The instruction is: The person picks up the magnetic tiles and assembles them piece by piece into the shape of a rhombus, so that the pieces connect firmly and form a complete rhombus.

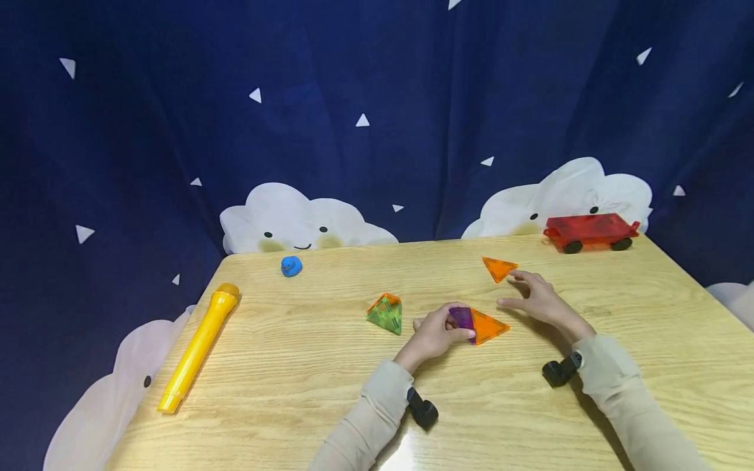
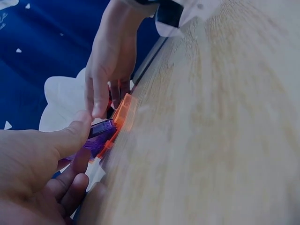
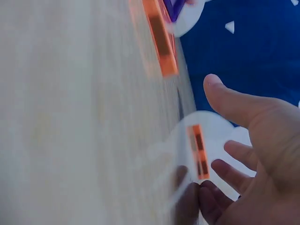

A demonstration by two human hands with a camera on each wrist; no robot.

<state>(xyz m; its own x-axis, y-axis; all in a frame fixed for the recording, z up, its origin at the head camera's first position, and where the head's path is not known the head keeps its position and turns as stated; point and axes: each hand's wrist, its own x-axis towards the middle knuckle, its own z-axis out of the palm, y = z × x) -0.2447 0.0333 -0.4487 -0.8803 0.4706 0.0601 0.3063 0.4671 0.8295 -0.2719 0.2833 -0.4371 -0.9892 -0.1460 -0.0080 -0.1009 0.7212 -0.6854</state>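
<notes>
My left hand pinches a see-through purple magnetic tile between thumb and fingers. An orange triangular magnetic tile adjoins its right side, close over the wooden table. In the left wrist view the purple tile shows just past my thumb. My right hand is further right, thumb and fingers spread apart with nothing held. Its fingertips are right at the corner of a separate orange triangular tile, seen edge-on as an orange tile in the right wrist view.
A small green and orange tile pyramid stands left of my left hand. At the back right is a red wheeled car base. A blue toy duck sits at the back left, and a yellow toy microphone lies along the left edge.
</notes>
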